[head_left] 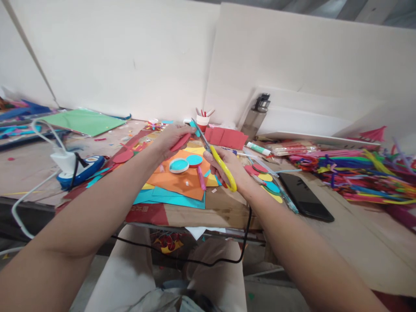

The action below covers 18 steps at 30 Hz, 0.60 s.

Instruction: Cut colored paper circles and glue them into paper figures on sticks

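Note:
My right hand (222, 162) is closed around the yellow handles of a pair of scissors (224, 167). Their blades point up and left, meeting a small light-blue paper piece (194, 127). Pinched in the fingertips of my left hand (173, 136) is this blue piece, and a red paper piece (181, 142) sticks out under the same palm. Below both hands lie two round shapes with blue faces, one a white-rimmed disc (179, 165), the other a red-edged disc (194, 160). Beside them a pink marker-like stick (201, 178) rests on orange paper (178, 184).
Blue sheets (172, 200) overlap at the table's front edge. Right of my hands are paper circles (271, 187), a black phone (305, 197), a glue stick (258, 148) and colourful pipe cleaners (364, 173). A bottle (255, 117) stands behind; a blue power strip (81, 171) sits left.

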Motion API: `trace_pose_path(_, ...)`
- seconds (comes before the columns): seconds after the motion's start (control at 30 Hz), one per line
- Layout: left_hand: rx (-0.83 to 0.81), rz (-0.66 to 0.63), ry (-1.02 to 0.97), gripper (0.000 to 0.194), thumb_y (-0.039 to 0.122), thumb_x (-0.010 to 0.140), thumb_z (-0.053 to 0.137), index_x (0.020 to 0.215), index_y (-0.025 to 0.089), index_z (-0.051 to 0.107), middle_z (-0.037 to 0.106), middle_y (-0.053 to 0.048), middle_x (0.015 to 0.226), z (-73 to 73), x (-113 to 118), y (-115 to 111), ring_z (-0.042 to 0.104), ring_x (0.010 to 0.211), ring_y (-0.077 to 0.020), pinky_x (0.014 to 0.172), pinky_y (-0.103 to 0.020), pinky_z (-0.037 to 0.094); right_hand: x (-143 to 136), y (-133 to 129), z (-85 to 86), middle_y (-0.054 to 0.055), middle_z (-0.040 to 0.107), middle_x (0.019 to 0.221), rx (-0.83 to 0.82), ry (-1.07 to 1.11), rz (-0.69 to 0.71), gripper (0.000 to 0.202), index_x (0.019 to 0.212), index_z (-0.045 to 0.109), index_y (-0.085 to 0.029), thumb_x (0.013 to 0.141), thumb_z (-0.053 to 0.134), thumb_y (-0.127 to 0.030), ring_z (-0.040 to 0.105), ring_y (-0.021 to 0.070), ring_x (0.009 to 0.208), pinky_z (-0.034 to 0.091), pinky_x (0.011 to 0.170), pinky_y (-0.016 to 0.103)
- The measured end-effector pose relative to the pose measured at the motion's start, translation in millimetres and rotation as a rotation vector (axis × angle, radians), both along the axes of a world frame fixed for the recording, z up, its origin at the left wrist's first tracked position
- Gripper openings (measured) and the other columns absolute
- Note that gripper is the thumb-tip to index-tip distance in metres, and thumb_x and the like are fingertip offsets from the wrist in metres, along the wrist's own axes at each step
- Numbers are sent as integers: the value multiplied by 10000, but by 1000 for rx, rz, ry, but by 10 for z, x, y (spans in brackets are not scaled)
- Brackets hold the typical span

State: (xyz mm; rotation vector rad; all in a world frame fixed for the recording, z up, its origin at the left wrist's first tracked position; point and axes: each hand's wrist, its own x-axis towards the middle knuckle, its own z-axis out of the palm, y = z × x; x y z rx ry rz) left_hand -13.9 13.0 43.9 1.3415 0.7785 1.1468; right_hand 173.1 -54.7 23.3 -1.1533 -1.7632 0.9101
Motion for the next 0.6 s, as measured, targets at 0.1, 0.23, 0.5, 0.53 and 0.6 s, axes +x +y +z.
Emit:
trace_pose_path(0.1,-5,-21,-18,179,278,686,698,676,125,605,459,45,420,-6,-6,11,283,333,-18,358,-200,147,-12,3,-9,-45,525,489,-18,15,-12,364,730,561,-204,769,702,-537,423,57,332,293,286,158)
trace_pose_path(0.23,9,-53,-31,186,275,699,694,660,117,603,484,31,442,-18,-11,20,282,328,-10,354,-196,131,-42,7,-38,-48,508,441,-51,28,-46,412,722,547,-210,769,673,-600,394,66,280,271,242,170)
trace_pose_path(0.5,14,-2,77,237,333,710,701,651,112,642,542,-5,496,-43,-12,27,324,383,-28,376,-190,200,57,90,-71,-43,492,432,-63,31,-58,436,769,588,-210,792,619,-644,401,88,281,293,268,201)
trace_pose_path(0.53,36,13,124,251,350,708,710,647,114,650,554,-11,508,-53,-13,25,351,404,-35,390,-187,229,104,127,-73,-37,504,445,-56,5,-73,428,782,599,-209,796,616,-637,419,94,297,308,290,207)
trace_pose_path(0.6,81,2,243,263,368,696,731,642,119,670,591,-25,550,-82,-14,16,413,453,-50,431,-183,284,205,209,-72,-8,554,492,-7,-136,-132,399,787,625,-201,810,619,-599,490,117,369,355,363,220)
